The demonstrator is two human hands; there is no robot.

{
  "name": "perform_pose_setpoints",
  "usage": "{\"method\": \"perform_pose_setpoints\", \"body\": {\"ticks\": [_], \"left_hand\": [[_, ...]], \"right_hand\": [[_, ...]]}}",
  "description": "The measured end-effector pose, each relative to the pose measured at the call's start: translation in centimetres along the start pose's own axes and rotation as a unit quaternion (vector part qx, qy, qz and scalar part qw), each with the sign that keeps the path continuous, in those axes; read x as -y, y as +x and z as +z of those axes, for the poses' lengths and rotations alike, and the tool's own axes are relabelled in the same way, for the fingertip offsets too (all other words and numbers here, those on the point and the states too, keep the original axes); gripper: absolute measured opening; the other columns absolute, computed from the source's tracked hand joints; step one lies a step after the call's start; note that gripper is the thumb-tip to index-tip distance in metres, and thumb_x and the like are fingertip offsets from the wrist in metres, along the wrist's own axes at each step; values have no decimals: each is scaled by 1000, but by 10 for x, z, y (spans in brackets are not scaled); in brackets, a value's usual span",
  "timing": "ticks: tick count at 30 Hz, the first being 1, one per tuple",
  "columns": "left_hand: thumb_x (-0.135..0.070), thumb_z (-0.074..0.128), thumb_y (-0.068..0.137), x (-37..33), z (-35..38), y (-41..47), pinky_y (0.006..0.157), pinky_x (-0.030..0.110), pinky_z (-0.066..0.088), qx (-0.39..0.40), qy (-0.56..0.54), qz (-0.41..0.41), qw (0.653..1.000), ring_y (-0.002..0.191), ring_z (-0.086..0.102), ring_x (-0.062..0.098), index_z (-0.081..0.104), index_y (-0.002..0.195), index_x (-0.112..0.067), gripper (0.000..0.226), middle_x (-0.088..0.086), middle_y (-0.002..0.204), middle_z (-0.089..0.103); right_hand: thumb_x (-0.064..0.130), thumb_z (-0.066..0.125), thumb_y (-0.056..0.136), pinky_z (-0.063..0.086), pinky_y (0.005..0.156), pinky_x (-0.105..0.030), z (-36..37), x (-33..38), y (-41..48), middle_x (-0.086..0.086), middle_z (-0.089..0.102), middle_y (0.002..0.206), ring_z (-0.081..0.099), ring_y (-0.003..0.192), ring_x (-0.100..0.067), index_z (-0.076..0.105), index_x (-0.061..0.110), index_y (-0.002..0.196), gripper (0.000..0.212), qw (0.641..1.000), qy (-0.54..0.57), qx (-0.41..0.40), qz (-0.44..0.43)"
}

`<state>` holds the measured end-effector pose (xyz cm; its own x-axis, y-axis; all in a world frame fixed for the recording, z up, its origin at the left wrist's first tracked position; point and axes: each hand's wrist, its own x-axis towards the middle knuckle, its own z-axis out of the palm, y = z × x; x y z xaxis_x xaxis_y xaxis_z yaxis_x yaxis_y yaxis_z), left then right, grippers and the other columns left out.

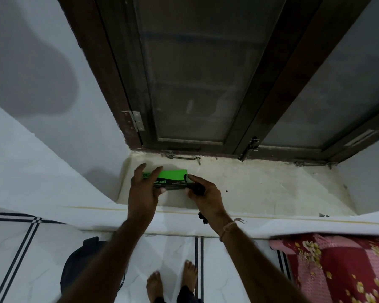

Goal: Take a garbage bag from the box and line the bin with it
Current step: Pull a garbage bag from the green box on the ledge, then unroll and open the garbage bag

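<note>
A green and black box of garbage bags [174,177] lies on the pale window sill [260,186]. My left hand [143,191] grips the box's left end, fingers over the top and thumb under the front. My right hand [204,192] is at the box's right end, closed around a black roll of garbage bag [197,190]; a black bit of it [202,217] shows below the wrist. A dark bin [83,263] stands on the floor at the lower left, partly hidden behind my left forearm.
A dark wooden window frame [206,84] with a metal hook latch [184,158] rises behind the sill. White walls flank the sill. A red floral bedspread [337,270] lies at the lower right. My bare feet [173,281] stand on white tiled floor with black stripes.
</note>
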<state>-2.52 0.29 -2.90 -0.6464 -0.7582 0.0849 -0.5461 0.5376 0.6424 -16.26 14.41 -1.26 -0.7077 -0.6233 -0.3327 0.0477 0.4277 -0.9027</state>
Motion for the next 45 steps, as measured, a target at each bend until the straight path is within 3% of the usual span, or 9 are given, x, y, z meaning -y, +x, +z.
{"method": "perform_pose_setpoints", "body": {"ticks": [8,11,14,18,22,32,36,42,45], "left_hand": [[-34,81,83,-19,-12,-25,94,47,53,-69,50,8,996,123,54,32,58,136,-9,63,16,136,56],[-39,69,93,-48,-26,-53,79,35,56,-9,-134,-28,990,100,64,15,64,114,-17,31,1,112,67],[-46,61,97,-69,-41,-81,81,38,60,107,-313,-142,933,89,70,9,60,109,-18,31,-2,104,70],[-59,67,88,-62,-60,-113,78,40,64,123,-371,-190,900,95,75,18,58,113,-21,47,4,109,70],[-41,71,91,-30,-88,-147,65,31,60,90,-437,-245,861,90,76,27,65,106,-16,30,14,98,74],[-36,59,102,117,-214,-292,98,53,56,62,-565,-337,750,116,70,31,65,128,-11,37,13,121,75],[-34,50,106,148,-251,-349,102,55,53,17,-586,-371,721,115,70,37,60,133,-4,41,22,125,72],[-46,73,88,165,-288,-414,76,30,62,83,-503,-287,811,95,78,16,73,117,-17,41,5,106,81],[-39,68,94,180,-296,-439,69,30,61,32,-532,-325,781,97,78,20,71,121,-14,37,8,111,80]], "right_hand": [[43,70,94,49,51,-28,-7,13,-21,0,72,95,59,51,-16,70,33,119,26,993,97,-39,48],[67,52,93,45,43,-28,-5,38,-42,-10,56,73,55,45,-24,71,34,116,44,982,174,35,71],[77,33,90,56,46,-31,8,52,-66,-1,79,104,73,75,-32,70,34,124,66,966,196,133,99],[74,41,91,59,96,-50,41,44,-96,-8,76,123,72,115,-28,75,24,119,66,947,252,161,119],[55,48,101,50,107,-60,80,40,-135,-20,72,129,67,123,-39,71,9,128,58,937,277,180,118],[23,71,96,59,77,-60,229,16,-305,-19,72,85,69,80,-32,72,-3,89,27,984,155,78,38],[20,69,97,63,74,-34,271,17,-361,-17,80,89,77,85,-24,80,4,92,20,988,131,73,18],[22,72,95,62,81,-39,319,14,-411,-24,78,98,76,90,-30,72,-4,101,27,986,150,73,9],[23,69,98,60,75,-34,323,9,-432,-23,77,100,73,88,-29,69,-7,108,31,979,187,75,16]]}}
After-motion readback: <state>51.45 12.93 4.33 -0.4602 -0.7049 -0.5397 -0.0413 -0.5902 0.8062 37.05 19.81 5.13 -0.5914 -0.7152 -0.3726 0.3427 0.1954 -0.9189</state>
